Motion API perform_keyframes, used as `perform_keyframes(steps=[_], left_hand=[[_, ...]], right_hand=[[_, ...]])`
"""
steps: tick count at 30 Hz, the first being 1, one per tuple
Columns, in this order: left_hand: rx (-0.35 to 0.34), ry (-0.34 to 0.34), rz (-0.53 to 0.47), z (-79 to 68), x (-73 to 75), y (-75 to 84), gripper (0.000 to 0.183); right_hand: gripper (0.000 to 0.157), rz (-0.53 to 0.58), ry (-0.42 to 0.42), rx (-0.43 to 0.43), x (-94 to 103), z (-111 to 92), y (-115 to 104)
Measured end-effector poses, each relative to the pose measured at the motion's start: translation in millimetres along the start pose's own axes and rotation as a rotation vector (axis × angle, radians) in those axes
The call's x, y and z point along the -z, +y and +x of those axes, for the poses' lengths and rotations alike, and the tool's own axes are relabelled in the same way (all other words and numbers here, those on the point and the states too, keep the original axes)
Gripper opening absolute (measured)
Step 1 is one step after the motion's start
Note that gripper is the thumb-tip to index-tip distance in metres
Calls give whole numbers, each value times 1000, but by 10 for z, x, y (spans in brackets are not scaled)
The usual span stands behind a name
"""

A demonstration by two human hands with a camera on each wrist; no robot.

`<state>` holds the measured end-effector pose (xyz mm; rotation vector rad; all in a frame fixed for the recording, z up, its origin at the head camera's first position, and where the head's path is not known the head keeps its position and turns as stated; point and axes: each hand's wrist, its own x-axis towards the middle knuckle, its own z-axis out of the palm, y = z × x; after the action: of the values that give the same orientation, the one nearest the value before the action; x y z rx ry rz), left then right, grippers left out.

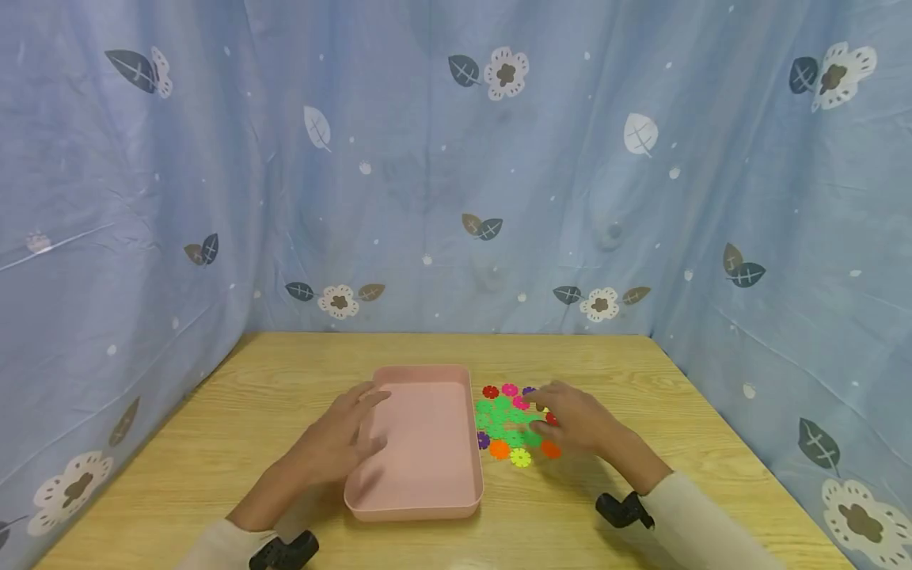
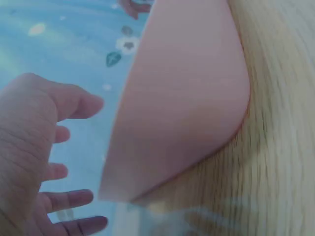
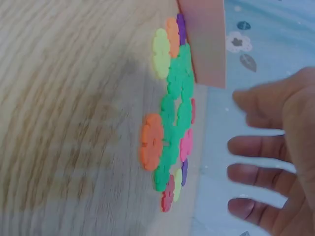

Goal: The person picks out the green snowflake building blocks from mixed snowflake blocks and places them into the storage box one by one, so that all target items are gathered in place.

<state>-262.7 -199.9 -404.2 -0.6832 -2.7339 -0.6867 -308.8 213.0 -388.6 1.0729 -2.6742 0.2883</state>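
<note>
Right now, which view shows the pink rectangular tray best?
The head view, because the pink rectangular tray shows its inside there. The left wrist view shows outer wall only; the right wrist, one outer part.

There are one tray (image 1: 423, 443), two hands (image 1: 331, 443), several green discs (image 1: 514, 438) and two each of orange (image 1: 499, 450), red (image 1: 491, 392), purple (image 1: 484, 440), pink (image 1: 510, 389) and yellow (image 1: 521, 458)

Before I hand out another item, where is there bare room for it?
The table has bare room left of the tray, beyond it up to the curtain, and right of the right grip. The tray's floor is bare too, though the left grip overhangs its left side. It's crowded just right of the tray, where flower discs lie.
</note>
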Motion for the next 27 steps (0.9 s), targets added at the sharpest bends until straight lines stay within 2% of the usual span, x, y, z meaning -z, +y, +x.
perform_keyframes(steps=[3, 6, 11, 15, 18, 23, 27], left_hand=[[5, 42, -83, 7, -28, -139, 61], [52, 57, -186, 65, -49, -236, 61], [226, 14, -393, 188, -132, -314, 64], [337, 30, -469, 235, -233, -352, 62], [380, 71, -466, 260, -290, -373, 61], [407, 99, -506, 306, -321, -372, 60], [431, 121, -584, 260, -304, -401, 57]], right_hand=[[32, 36, -44, -94, -50, 66, -3], [22, 60, -63, -173, -101, 149, 11], [13, 141, -81, -223, -189, 226, 33], [11, 257, -117, -186, -269, 242, 16], [10, 297, -136, -163, -317, 249, -11], [11, 243, -139, -226, -329, 270, -84], [14, 195, -169, -270, -333, 359, -155]])
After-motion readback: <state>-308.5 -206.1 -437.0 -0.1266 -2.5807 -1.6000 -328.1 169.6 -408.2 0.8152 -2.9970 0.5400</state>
